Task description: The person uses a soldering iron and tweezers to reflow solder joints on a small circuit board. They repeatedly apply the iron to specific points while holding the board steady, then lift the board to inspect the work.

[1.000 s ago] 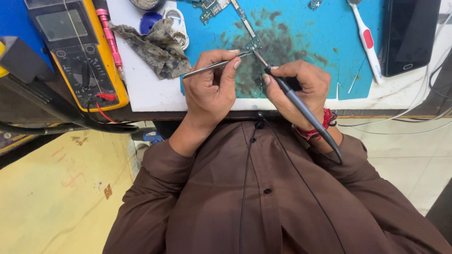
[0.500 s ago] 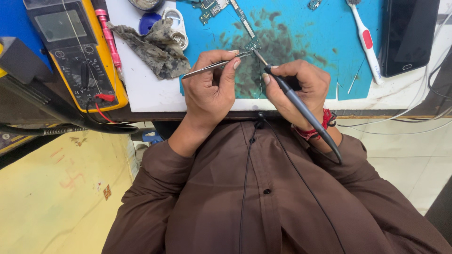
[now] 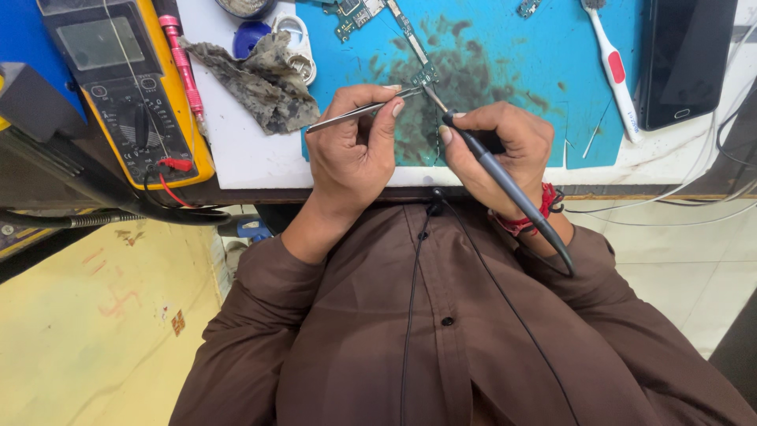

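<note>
holding steady as before, left hand [image 3: 355, 150] grips tweezers [image 3: 363, 111], right hand [image 3: 497, 146] grips soldering iron [image 3: 505, 177].

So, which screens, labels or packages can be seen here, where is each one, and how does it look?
Multimeter: upper left on the bench, yellow case, dark front, grey rectangular screen, blank as far as can be seen.
Phone: upper right on the bench, beside the white and red toothbrush, black rectangle, screen dark.
Packages or labels: none clearly visible.

A yellow multimeter [image 3: 126, 87], grey rag [image 3: 256, 79], toothbrush [image 3: 611, 67] and dark phone [image 3: 684, 59] lie around.
</note>
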